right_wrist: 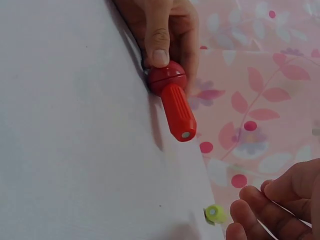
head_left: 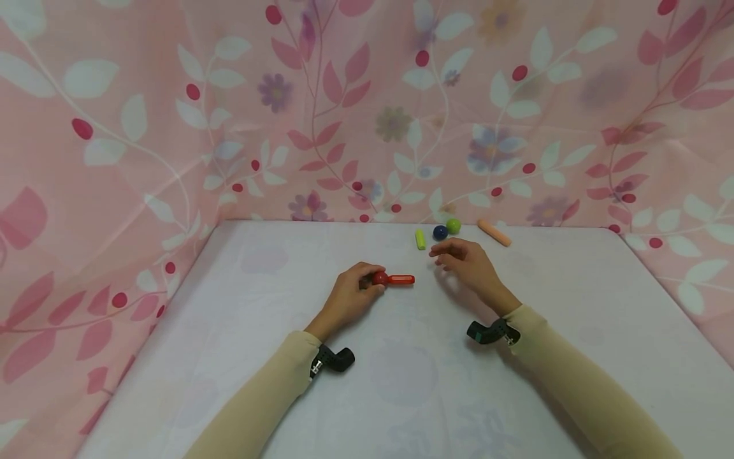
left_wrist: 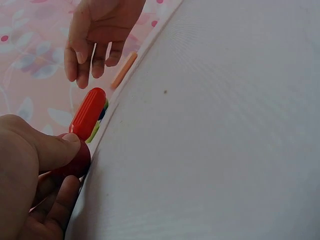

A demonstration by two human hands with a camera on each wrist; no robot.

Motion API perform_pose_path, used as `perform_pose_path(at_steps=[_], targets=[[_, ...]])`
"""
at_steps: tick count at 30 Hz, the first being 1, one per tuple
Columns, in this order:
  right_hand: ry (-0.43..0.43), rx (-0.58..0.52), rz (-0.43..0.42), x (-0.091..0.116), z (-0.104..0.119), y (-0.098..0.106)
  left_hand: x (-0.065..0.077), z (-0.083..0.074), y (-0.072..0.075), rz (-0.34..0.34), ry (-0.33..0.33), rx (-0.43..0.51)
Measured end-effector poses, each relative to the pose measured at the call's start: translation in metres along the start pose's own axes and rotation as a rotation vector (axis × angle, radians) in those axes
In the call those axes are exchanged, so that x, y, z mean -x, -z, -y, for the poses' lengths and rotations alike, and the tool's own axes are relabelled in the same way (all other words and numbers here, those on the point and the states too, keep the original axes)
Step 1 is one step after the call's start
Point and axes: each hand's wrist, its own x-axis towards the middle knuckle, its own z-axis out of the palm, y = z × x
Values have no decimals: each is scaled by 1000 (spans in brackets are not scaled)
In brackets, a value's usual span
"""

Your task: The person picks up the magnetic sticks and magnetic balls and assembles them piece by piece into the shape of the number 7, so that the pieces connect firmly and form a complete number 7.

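Your left hand (head_left: 351,294) pinches the red ball (head_left: 380,278) between thumb and fingers, nearer the table's (head_left: 229,306) far edge than its near one. The red stick (head_left: 401,280) meets the ball and points toward the right edge. Your right hand (head_left: 473,268) hovers past the stick's tip, its fingers loosely bent, thumb apart, with hold of nothing. Beyond it, near the far edge, from left to right, you have the lime stick (head_left: 420,240), blue ball (head_left: 440,233), green ball (head_left: 453,226) and slanted orange stick (head_left: 494,233).
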Motion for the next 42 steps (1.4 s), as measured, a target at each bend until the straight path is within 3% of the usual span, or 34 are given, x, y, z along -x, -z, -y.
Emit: perform_pose_path(at_steps=[12,20,30,42], targets=[[90,177,-129,-11,-2,19,0,3,-1,0,-10,2],[153,211,-177,-19,-9,32,0,4,-2,5,-19,-2],[57,157,-220,-25,-9,42,-1,4,-1,-3,-29,3],[36,261,-258,-38,-11,50,1,1,-1,-9,-23,-6]])
